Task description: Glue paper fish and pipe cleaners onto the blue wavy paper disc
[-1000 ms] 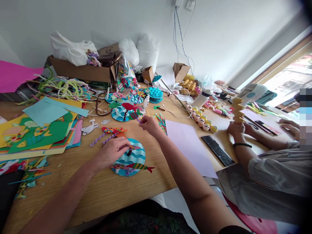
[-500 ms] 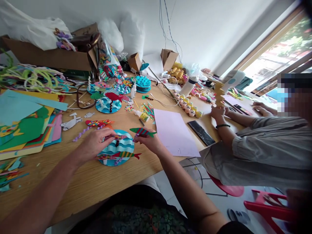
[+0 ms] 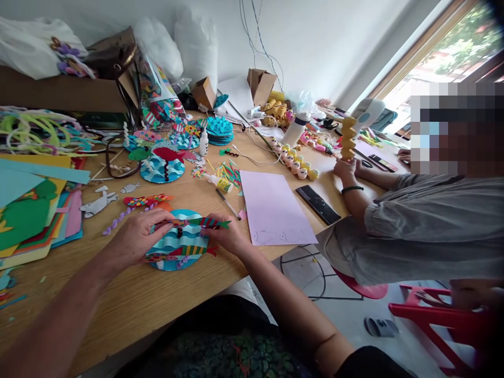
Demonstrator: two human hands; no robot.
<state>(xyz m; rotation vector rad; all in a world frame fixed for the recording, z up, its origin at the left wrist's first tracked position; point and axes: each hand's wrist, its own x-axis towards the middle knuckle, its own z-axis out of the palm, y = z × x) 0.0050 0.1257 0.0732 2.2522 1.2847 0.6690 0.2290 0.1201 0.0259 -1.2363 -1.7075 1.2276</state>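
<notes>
A round blue wave-patterned paper disc (image 3: 179, 239) lies on the wooden table (image 3: 157, 299) in front of me, with a striped paper fish (image 3: 189, 251) along its lower part. My left hand (image 3: 136, 236) rests on the disc's left edge, fingers pressing its upper part. A green-and-red striped paper fish (image 3: 210, 222) is pinched in my right hand (image 3: 226, 236) and laid across the disc's top, its tail pointing right.
A pink sheet (image 3: 270, 207), a pen (image 3: 227, 203), a glue bottle (image 3: 218, 182) and a black phone (image 3: 318, 205) lie to the right. Coloured paper stacks (image 3: 35, 210) are on the left. A second blue disc (image 3: 162, 168) sits behind. A person at the right holds a yellow zigzag piece (image 3: 348, 139).
My right hand has brought the green-and-red fish from the far craft pile down onto the top of the disc. My view has swung right. My left hand has stayed on the disc.
</notes>
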